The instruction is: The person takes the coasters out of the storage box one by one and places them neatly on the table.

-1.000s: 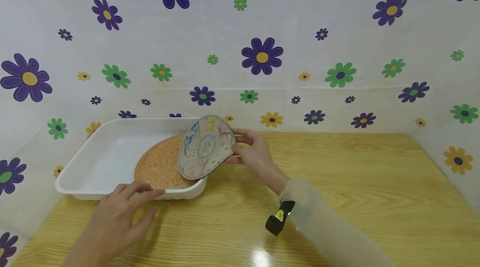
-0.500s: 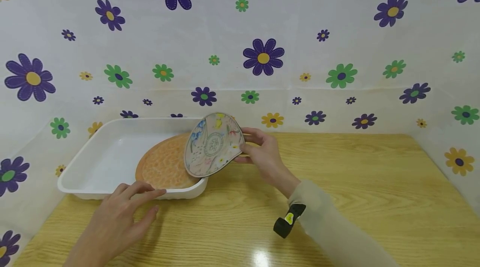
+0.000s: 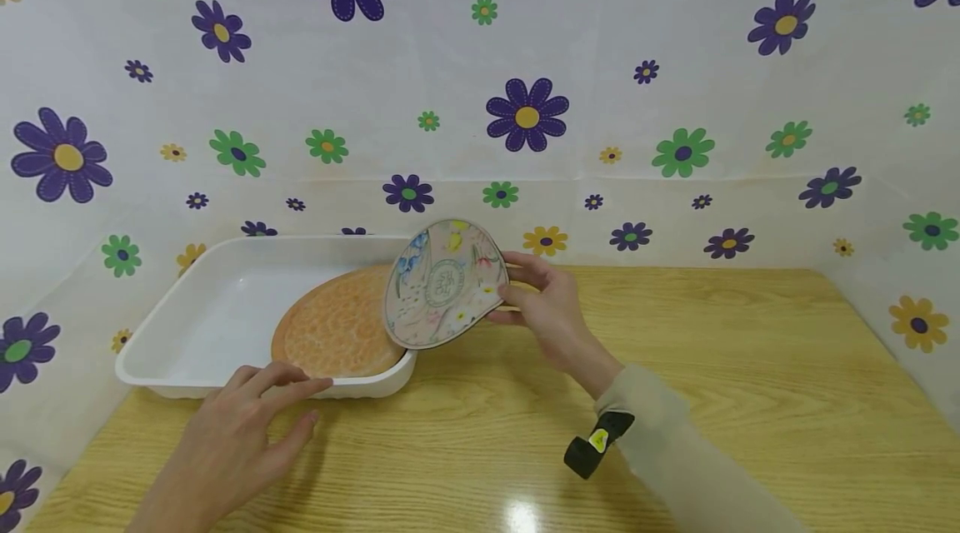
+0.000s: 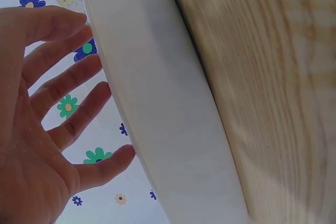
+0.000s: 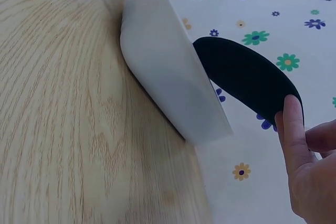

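Observation:
My right hand (image 3: 551, 304) pinches the right edge of a mouse pad (image 3: 442, 287) with a rounded outline and a pale floral print. In the right wrist view its dark underside (image 5: 247, 72) shows, with fingers laid against it. The pad is tilted and raised over the right end of a white tray (image 3: 217, 316). Inside the tray lies a round orange mat (image 3: 333, 329) with a mottled, crust-like pattern, its right part hidden by the mouse pad. My left hand (image 3: 232, 437) rests its fingertips at the tray's front rim, fingers spread and loosely bent in the left wrist view.
The tray stands at the left on a wood-grain table (image 3: 675, 333). Behind it and along both sides hangs a white sheet (image 3: 585, 42) with purple, green and yellow flowers. A black band (image 3: 600, 443) circles my right sleeve.
My right hand has drawn the mouse pad to the right and slightly up, showing more of the orange mat. The left hand keeps its place at the tray rim.

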A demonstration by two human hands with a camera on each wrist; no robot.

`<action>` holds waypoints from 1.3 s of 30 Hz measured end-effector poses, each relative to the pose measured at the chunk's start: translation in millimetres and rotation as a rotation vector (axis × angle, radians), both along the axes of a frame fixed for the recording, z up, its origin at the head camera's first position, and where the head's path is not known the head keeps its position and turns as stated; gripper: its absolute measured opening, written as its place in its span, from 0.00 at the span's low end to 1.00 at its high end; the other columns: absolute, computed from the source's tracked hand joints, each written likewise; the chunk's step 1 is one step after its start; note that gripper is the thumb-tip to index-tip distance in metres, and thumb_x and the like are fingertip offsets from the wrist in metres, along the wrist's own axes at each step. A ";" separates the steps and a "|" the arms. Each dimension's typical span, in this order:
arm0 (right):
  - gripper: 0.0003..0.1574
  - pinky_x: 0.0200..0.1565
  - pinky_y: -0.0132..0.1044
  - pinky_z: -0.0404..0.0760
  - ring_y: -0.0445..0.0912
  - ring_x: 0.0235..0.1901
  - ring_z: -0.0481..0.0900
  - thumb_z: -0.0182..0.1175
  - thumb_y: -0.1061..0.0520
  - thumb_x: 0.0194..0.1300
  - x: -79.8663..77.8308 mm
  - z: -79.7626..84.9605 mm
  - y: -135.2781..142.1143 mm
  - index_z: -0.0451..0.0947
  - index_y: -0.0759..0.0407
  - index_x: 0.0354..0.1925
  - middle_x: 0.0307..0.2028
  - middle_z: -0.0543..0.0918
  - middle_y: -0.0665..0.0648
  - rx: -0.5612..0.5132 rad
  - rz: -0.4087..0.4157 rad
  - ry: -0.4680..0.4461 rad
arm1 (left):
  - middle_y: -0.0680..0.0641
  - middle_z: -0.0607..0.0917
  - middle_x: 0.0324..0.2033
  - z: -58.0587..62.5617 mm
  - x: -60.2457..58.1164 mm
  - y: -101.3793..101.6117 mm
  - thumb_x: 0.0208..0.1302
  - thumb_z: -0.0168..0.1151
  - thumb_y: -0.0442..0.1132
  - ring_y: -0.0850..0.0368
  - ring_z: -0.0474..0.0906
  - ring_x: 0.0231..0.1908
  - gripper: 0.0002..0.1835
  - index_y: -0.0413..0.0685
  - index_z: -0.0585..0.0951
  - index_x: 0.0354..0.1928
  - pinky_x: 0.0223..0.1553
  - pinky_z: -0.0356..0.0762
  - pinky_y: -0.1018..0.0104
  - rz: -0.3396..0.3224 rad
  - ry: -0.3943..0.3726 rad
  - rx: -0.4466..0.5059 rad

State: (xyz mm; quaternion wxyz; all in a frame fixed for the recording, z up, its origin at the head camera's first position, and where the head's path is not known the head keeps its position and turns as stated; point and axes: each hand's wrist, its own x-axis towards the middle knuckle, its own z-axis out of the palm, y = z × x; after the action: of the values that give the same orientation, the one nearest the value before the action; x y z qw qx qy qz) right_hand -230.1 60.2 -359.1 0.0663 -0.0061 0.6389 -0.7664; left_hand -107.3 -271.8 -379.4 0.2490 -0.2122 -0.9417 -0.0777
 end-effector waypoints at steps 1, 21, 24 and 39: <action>0.28 0.38 0.38 0.89 0.44 0.36 0.87 0.56 0.72 0.71 -0.1 -0.2 1.6 0.76 0.57 0.66 0.58 0.80 0.64 -0.002 -0.002 -0.001 | 0.57 0.85 0.40 0.1 0.1 0.0 0.48 0.77 0.41 0.55 0.79 0.38 0.19 0.64 0.89 0.46 0.31 0.79 0.57 0.002 -0.003 0.000; 0.31 0.39 0.36 0.88 0.42 0.38 0.86 0.56 0.71 0.71 3.2 -1.1 30.4 0.73 0.56 0.69 0.59 0.78 0.63 0.007 -0.048 -0.005 | 0.58 0.84 0.40 -0.9 -0.3 -0.4 0.48 0.76 0.40 0.56 0.78 0.38 0.20 0.64 0.90 0.46 0.30 0.76 0.60 -0.010 0.014 0.014; 0.31 0.40 0.36 0.88 0.42 0.38 0.86 0.56 0.71 0.72 3.7 -0.9 34.2 0.72 0.56 0.69 0.59 0.78 0.62 0.004 -0.054 -0.005 | 0.58 0.84 0.39 -0.6 -0.2 0.0 0.48 0.76 0.41 0.55 0.79 0.38 0.20 0.64 0.90 0.46 0.30 0.76 0.59 -0.007 0.014 0.015; 0.31 0.42 0.35 0.88 0.40 0.39 0.86 0.55 0.70 0.73 7.5 -2.1 61.5 0.69 0.58 0.71 0.64 0.76 0.64 0.033 -0.093 -0.012 | 0.58 0.84 0.38 -0.1 -0.6 1.0 0.48 0.76 0.40 0.56 0.80 0.38 0.19 0.63 0.90 0.45 0.28 0.76 0.62 -0.007 0.014 0.028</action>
State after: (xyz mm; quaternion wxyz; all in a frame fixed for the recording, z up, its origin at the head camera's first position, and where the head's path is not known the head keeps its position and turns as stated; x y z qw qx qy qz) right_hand -222.6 121.7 -361.1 0.0346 0.0293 0.6507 -0.7580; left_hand -107.9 -270.8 -379.5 0.2583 -0.2125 -0.9381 -0.0901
